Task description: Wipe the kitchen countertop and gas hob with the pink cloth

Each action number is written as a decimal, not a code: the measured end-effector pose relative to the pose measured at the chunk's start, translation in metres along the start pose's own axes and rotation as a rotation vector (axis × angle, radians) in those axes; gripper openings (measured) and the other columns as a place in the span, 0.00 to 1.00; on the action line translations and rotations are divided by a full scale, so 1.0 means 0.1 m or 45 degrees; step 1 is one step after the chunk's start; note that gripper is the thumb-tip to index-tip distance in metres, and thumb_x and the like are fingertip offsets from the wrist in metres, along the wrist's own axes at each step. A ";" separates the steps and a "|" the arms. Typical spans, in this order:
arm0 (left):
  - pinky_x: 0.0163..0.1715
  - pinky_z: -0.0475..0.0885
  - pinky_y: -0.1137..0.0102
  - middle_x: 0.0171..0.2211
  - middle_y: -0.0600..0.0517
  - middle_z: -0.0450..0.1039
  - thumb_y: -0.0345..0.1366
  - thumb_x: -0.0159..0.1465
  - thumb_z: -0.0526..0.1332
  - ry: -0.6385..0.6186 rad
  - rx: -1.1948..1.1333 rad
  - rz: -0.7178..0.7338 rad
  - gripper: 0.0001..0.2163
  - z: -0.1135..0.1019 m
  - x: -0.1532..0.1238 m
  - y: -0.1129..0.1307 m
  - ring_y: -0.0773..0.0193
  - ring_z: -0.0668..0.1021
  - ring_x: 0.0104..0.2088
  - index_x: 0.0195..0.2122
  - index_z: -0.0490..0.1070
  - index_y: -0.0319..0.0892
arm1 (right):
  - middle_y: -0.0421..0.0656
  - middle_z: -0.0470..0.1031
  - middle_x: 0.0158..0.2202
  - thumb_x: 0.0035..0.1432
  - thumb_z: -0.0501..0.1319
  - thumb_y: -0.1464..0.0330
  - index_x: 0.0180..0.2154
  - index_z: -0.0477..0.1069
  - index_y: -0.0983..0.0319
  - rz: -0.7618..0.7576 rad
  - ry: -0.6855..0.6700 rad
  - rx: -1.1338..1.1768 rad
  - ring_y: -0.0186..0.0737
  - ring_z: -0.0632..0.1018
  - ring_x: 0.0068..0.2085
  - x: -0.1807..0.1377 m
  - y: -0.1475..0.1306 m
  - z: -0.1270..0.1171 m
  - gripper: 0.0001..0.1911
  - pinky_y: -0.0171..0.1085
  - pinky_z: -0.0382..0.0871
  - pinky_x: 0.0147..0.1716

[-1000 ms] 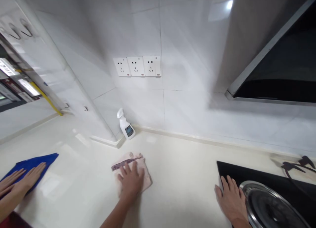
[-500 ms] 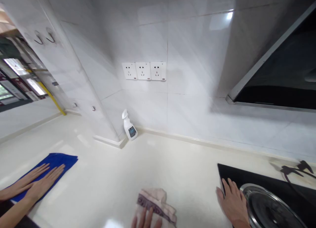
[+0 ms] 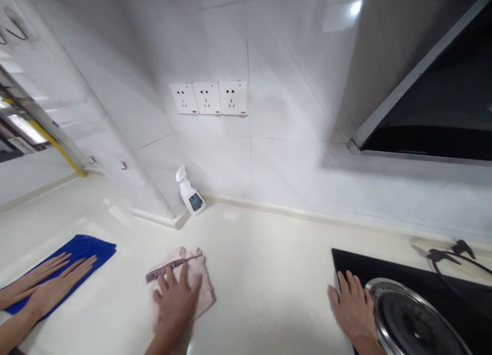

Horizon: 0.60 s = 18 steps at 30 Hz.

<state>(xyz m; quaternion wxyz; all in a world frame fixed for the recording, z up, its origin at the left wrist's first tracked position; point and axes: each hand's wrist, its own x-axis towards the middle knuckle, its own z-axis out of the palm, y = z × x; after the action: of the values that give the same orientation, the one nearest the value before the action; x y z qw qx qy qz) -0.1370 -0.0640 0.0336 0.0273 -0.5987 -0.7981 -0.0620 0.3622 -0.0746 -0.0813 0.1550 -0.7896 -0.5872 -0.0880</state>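
My left hand (image 3: 176,299) lies with spread fingers on top of a pale pink cloth (image 3: 203,278), pressing it to the white counter. A dark purple band with lettering runs along the cloth's far side. My right hand (image 3: 354,306) rests open, its fingers on the left edge of a black cooktop (image 3: 357,262). Right beside it is a round metal lid (image 3: 415,324) with a shiny rim.
At the left, another person's two hands (image 3: 57,280) lie flat on a blue cloth (image 3: 92,244). A white spray bottle (image 3: 191,193) stands in the wall corner. A dark cable (image 3: 442,255) lies behind the cooktop. A range hood (image 3: 430,124) juts out upper right.
My left hand and the pink cloth have moved left and farther from me across the counter. My right hand keeps its place at the cooktop. The view has shifted slightly.
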 end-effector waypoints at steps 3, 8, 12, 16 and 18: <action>0.52 0.79 0.53 0.58 0.45 0.73 0.46 0.70 0.65 -0.009 -0.033 0.158 0.21 0.06 0.10 0.40 0.55 0.79 0.53 0.60 0.71 0.42 | 0.60 0.63 0.70 0.67 0.40 0.51 0.64 0.68 0.70 0.007 0.004 -0.006 0.60 0.59 0.73 0.00 -0.02 -0.03 0.40 0.59 0.48 0.71; 0.52 0.79 0.52 0.59 0.45 0.73 0.46 0.70 0.65 -0.045 -0.094 0.438 0.20 0.24 -0.07 1.14 0.54 0.79 0.53 0.60 0.71 0.42 | 0.60 0.62 0.71 0.66 0.41 0.51 0.65 0.68 0.70 0.009 0.009 0.033 0.59 0.58 0.73 0.00 -0.02 -0.04 0.40 0.59 0.47 0.71; 0.69 0.58 0.39 0.72 0.42 0.61 0.53 0.68 0.64 -0.094 -0.135 0.675 0.30 0.42 -0.54 1.57 0.42 0.65 0.70 0.68 0.66 0.49 | 0.61 0.63 0.70 0.66 0.41 0.50 0.64 0.68 0.71 -0.011 0.027 0.053 0.60 0.59 0.73 0.00 0.01 -0.01 0.40 0.60 0.48 0.71; 0.73 0.28 0.40 0.76 0.47 0.55 0.59 0.65 0.62 0.163 -0.134 1.136 0.35 0.79 -1.07 1.41 0.40 0.49 0.77 0.71 0.61 0.59 | 0.60 0.64 0.69 0.66 0.41 0.50 0.63 0.68 0.70 -0.015 0.042 0.041 0.59 0.60 0.72 0.00 0.04 0.00 0.40 0.59 0.50 0.71; 0.72 0.24 0.43 0.72 0.50 0.64 0.58 0.64 0.63 0.403 -0.070 1.245 0.31 0.97 -1.24 1.09 0.45 0.47 0.77 0.69 0.64 0.64 | 0.59 0.65 0.69 0.66 0.40 0.49 0.63 0.69 0.69 -0.005 0.028 0.033 0.59 0.61 0.72 0.01 0.05 0.01 0.40 0.59 0.50 0.71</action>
<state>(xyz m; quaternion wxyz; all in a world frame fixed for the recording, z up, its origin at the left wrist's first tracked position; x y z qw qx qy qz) 0.0057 -0.1393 -0.0702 0.1577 -0.8856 -0.4092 -0.1528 0.3669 -0.0749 -0.0822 0.1717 -0.7853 -0.5881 -0.0894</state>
